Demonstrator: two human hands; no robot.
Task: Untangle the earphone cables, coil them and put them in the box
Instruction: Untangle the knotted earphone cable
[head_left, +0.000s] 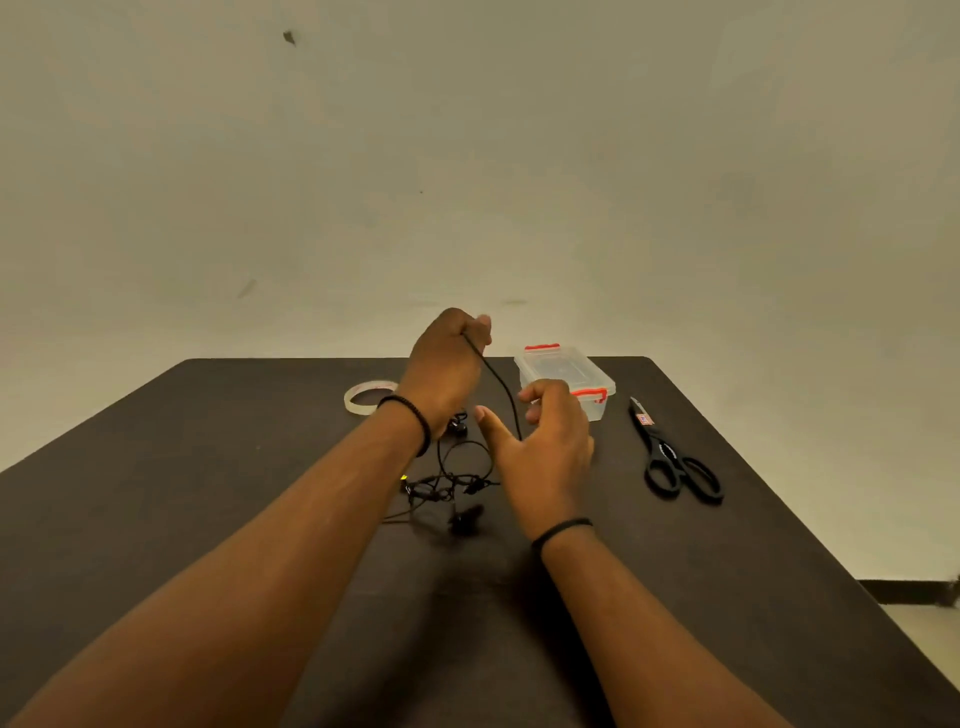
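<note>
Left hand (448, 364) raised above dark tabletop (208, 493), grip closed on thin black earphone cable (501, 387), right hand (545, 441) grip open, empty, cable tangle below, lidded clear plastic box with red clips (566, 374) beyond, black-handled scissors (675, 457) label unreadable, tape roll (366, 397).

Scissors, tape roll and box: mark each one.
scissors (670, 457), head view, on the pivot above the handles
tape roll (358, 402), head view, on its left rim
box (550, 366), head view, on the clear lid

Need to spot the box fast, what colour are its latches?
Red-orange latches on the clear plastic box, seen best in the head view.
</note>
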